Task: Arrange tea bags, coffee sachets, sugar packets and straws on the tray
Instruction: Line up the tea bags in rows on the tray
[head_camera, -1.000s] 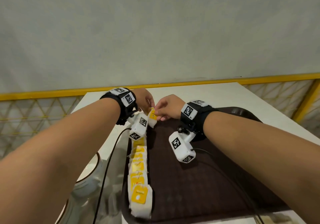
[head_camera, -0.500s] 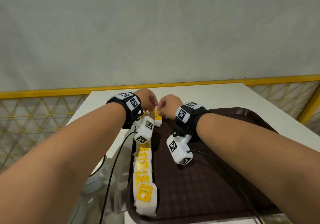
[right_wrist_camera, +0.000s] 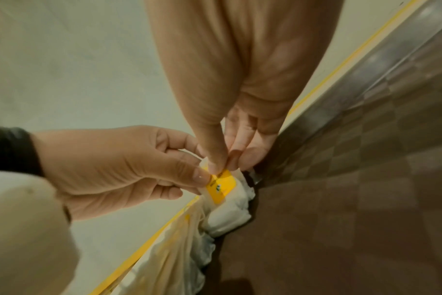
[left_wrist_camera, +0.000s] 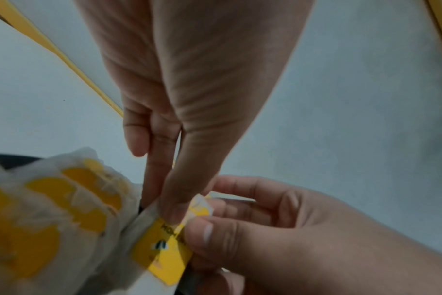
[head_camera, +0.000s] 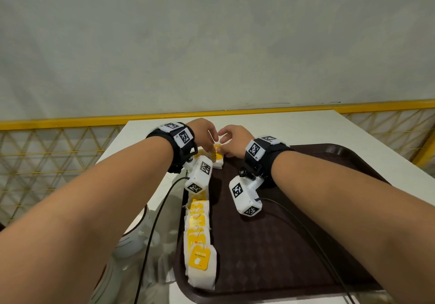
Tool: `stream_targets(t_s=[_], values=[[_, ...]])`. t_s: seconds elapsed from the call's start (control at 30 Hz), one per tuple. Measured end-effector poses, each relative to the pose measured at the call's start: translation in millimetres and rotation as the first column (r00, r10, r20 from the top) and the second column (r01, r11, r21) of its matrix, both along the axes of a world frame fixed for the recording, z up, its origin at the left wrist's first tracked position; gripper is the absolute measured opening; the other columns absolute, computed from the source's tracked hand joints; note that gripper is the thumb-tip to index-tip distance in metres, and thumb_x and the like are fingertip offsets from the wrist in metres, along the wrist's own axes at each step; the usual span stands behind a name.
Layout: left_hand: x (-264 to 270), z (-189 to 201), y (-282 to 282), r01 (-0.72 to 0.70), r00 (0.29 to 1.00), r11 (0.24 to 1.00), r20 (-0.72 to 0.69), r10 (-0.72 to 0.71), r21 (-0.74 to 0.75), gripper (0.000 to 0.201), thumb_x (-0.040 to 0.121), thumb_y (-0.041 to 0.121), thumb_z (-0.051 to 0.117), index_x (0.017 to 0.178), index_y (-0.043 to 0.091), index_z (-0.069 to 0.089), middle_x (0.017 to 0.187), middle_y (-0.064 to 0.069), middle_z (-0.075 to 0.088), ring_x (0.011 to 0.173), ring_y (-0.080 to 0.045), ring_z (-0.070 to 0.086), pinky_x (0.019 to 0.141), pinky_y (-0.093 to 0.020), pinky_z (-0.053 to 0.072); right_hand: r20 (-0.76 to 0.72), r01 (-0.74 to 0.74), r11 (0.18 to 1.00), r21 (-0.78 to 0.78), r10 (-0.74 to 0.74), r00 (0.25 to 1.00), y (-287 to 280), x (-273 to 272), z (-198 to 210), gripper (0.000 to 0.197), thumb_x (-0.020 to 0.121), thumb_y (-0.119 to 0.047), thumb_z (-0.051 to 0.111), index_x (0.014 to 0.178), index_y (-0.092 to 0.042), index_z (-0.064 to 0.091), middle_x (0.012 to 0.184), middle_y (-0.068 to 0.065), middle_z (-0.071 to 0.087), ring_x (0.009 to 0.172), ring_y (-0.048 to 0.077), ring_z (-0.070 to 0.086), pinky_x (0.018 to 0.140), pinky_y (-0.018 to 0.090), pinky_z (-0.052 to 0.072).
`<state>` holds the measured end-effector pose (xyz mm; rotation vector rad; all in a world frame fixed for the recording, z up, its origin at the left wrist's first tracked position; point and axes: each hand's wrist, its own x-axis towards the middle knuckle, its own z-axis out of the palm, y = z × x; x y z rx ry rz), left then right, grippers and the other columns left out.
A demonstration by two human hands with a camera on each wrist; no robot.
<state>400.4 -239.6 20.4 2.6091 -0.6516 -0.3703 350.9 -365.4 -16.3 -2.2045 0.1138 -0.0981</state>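
A row of white tea bags (head_camera: 199,233) with yellow tags lies along the left edge of the dark brown tray (head_camera: 294,244). At the far end of that row sits one more tea bag (head_camera: 217,158) with a yellow tag (left_wrist_camera: 162,253) (right_wrist_camera: 221,188). My left hand (head_camera: 207,136) (left_wrist_camera: 169,201) and right hand (head_camera: 231,142) (right_wrist_camera: 220,163) meet over it. Both pinch its top edge between thumb and fingertips. The bag's lower part rests on the tray against the row's end. No coffee sachets, sugar packets or straws are in view.
The tray lies on a white table (head_camera: 259,122) against a pale wall with a yellow rail (head_camera: 58,123). A white dish (head_camera: 131,240) and a clear plastic bag (head_camera: 160,221) sit left of the tray. Black cables (head_camera: 303,228) cross the tray's bare brown surface.
Both hands stayed together at the far end of the tea bag row, shifting slightly farther along it. The pinch on the last tea bag persists; the head view rose a little.
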Motion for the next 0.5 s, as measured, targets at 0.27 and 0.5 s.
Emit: stream_targets(t_s=[0.27,0.5], values=[[2.6,4.2,5.9,0.009,1.0,1.0,-0.018,-0.01,-0.008,0.023,0.075,0.008,0.077,0.088,0.018,0.061,0.089,0.0,0.069,0.07,-0.007,0.062,0.059,-0.021,0.045,-0.039,-0.078,0.996,-0.045,0.076,0.996,-5.7,-2.3,1.2,0.028,0.084,-0.009,0.069,0.112,-0.008,0.064,0.072,-0.001,0.056,0.061,0.013,0.054,0.057,0.023,0.049],[7.6,-4.3,2.9,0.002,0.999,0.999,0.039,-0.003,0.041,0.016,0.08,0.004,0.071,0.095,0.008,0.067,0.086,-0.005,0.069,0.066,-0.008,0.062,0.068,-0.021,0.051,-0.043,0.068,0.998,-0.002,-0.068,0.997,-8.7,-3.7,-4.9,0.027,0.081,-0.011,0.074,0.066,-0.014,0.052,0.069,0.008,0.062,0.066,0.023,0.065,0.07,0.038,0.058]])
